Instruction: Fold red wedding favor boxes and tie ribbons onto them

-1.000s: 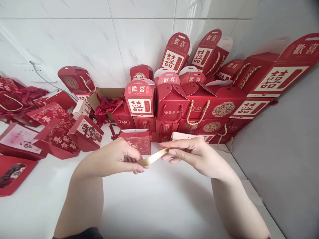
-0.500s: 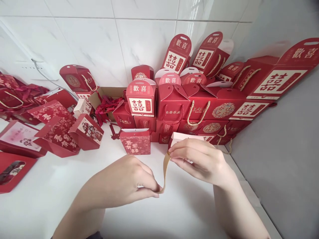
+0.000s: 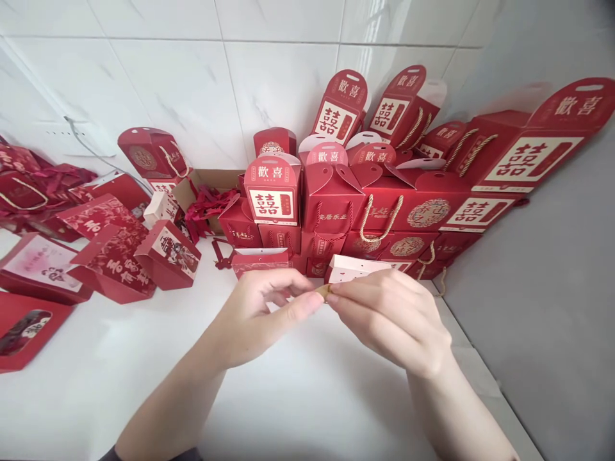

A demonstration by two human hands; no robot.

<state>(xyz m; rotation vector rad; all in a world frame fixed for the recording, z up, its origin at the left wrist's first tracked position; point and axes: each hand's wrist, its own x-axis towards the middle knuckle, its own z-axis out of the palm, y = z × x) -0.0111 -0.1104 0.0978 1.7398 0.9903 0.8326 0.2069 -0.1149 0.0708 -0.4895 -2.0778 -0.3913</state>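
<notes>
A short gold ribbon [image 3: 323, 291] spans the small gap between my two hands above the white table. My left hand [image 3: 257, 320] pinches its left end between thumb and fingers. From the other side, my right hand [image 3: 394, 317] grips the ribbon with closed fingertips, which hide most of it. Just behind my left hand stands a red gift box [image 3: 262, 258], its lower part covered by the hand. A white-and-red box [image 3: 353, 266] is partly hidden behind my right hand.
Stacked red gift boxes [image 3: 334, 192] with rope handles line the tiled wall. An open cardboard box [image 3: 216, 176] holds dark red ribbons [image 3: 211, 203]. More red boxes [image 3: 120, 262] lie at the left. A grey wall [image 3: 542, 275] bounds the right side.
My left hand has moved up and right, close to my right hand. The ribbon, which hung down in a curve between them, now shows only as a short piece.
</notes>
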